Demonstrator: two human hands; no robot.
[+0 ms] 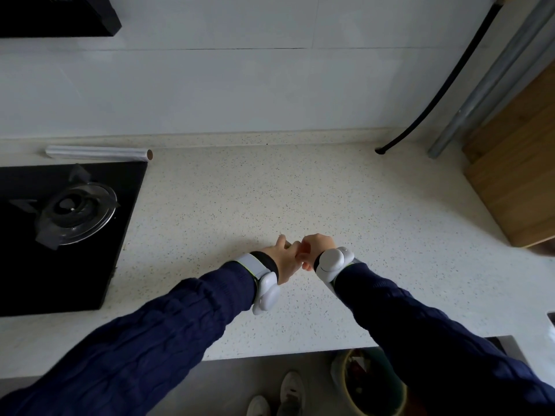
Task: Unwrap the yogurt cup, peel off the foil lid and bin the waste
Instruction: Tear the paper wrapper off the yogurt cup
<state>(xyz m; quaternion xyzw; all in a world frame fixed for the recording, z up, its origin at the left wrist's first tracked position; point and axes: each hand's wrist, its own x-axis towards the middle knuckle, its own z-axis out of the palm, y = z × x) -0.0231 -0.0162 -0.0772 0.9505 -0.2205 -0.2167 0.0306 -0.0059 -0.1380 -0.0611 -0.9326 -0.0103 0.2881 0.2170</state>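
Note:
No yogurt cup, wrap or foil lid shows anywhere. My left hand (282,259) and my right hand (315,246) meet over the middle of the speckled white counter (270,190), fingers touching. The right hand's fingers are curled in against the fingertips of the left hand, whose thumb points up. Whatever may sit between the fingers is hidden, so I cannot tell if either hand holds something. Both wrists wear white bands over dark blue sleeves. A bin (372,382) with a green liner stands on the floor under the counter's front edge, partly behind my right arm.
A black gas hob (69,235) with a burner fills the left. A roll of cling film (99,153) lies behind it by the wall. Wooden boards (516,175) lean at the right, beside a black hose (435,94) and metal pipes. Shoes (288,394) show on the floor.

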